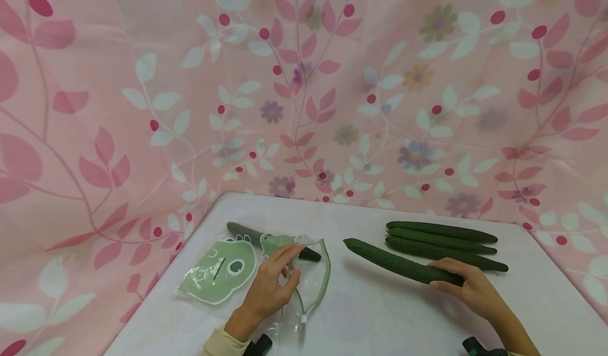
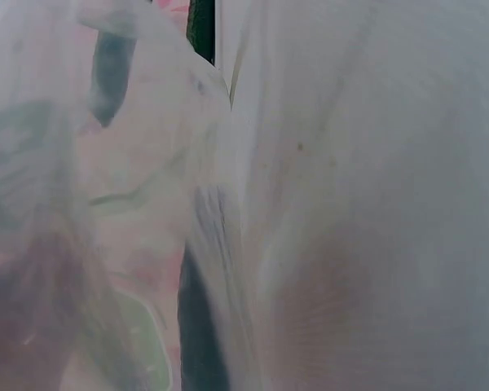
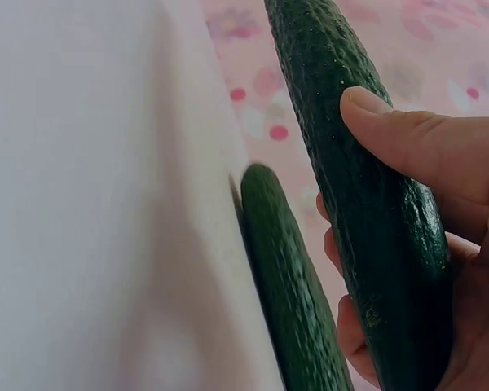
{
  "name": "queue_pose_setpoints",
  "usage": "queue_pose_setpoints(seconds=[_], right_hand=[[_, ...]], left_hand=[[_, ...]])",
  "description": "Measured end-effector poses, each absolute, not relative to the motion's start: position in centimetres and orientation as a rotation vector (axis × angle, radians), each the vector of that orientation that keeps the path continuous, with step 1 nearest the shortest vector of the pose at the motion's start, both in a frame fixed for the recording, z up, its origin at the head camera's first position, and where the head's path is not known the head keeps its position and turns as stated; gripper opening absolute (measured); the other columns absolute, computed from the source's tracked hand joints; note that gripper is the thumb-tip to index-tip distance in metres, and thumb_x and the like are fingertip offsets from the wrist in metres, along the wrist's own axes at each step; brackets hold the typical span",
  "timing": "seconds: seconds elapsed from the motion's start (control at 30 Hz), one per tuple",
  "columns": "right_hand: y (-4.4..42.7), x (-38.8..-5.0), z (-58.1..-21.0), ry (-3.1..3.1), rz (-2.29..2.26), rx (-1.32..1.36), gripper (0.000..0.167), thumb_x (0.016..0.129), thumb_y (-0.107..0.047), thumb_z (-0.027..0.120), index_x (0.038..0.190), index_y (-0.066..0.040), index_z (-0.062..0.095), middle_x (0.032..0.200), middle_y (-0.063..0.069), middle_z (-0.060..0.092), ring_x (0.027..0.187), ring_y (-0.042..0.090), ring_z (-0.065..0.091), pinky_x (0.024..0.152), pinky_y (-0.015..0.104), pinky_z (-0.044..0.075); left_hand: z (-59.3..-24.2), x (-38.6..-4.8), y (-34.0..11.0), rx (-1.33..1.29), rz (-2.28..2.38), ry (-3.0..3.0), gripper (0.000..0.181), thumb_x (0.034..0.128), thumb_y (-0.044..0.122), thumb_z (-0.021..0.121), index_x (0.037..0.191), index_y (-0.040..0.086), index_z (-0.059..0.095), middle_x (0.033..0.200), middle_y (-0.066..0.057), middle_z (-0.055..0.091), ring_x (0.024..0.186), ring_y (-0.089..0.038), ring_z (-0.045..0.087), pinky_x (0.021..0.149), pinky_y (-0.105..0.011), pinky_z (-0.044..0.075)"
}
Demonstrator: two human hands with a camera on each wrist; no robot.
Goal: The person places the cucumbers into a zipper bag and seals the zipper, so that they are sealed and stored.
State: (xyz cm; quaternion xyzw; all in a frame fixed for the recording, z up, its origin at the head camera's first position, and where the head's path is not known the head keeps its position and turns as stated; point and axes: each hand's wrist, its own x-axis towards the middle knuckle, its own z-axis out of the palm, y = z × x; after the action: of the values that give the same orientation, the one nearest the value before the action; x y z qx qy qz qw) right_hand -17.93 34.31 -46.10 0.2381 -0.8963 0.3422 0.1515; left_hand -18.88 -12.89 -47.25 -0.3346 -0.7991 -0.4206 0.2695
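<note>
In the head view the right hand grips one end of a long green cucumber, whose other end points left toward the bag. The right wrist view shows the thumb and curled fingers of the right hand around the cucumber. The left hand pinches the edge of a clear plastic bag with a green zip strip, its mouth spread apart. Behind that bag a cucumber lies partly covered. Clear film fills most of the left wrist view, hiding the left hand.
Three cucumbers lie side by side at the right rear of the white table. A bag with a green cartoon face lies at the left. Pink floral cloth hangs behind the table.
</note>
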Motion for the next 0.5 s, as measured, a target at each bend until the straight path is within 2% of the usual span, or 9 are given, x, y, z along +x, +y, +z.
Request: queue_pose_setpoints(seconds=[0.3,0.5], right_hand=[[30.5,-18.8,-46.5,-2.51,1.012,0.859,0.039,0.084,-0.012,0.087,0.122,-0.016,0.077,0.119,0.004,0.073,0.111,0.01,0.064,0.092,0.016,0.045],[28.0,-19.8,-47.2,-2.468,1.039,0.997,0.036,0.086,-0.014,0.086,0.12,-0.019,0.076,0.113,-0.007,0.072,0.098,0.011,0.066,0.083,0.024,0.05]], left_hand=[[-47.1,-18.9,-12.9,-0.912,-1.137,-2.156,0.054,0.0897,-0.001,0.069,0.143,0.002,0.061,0.139,-0.007,0.061,0.086,-0.008,0.059,0.068,-0.019,0.052],[-47.0,-18.8,-12.9,-0.928,-1.147,-2.133,0.054,0.0904,-0.001,0.069,0.143,0.002,0.061,0.14,-0.008,0.06,0.087,-0.008,0.059,0.067,-0.02,0.053]])
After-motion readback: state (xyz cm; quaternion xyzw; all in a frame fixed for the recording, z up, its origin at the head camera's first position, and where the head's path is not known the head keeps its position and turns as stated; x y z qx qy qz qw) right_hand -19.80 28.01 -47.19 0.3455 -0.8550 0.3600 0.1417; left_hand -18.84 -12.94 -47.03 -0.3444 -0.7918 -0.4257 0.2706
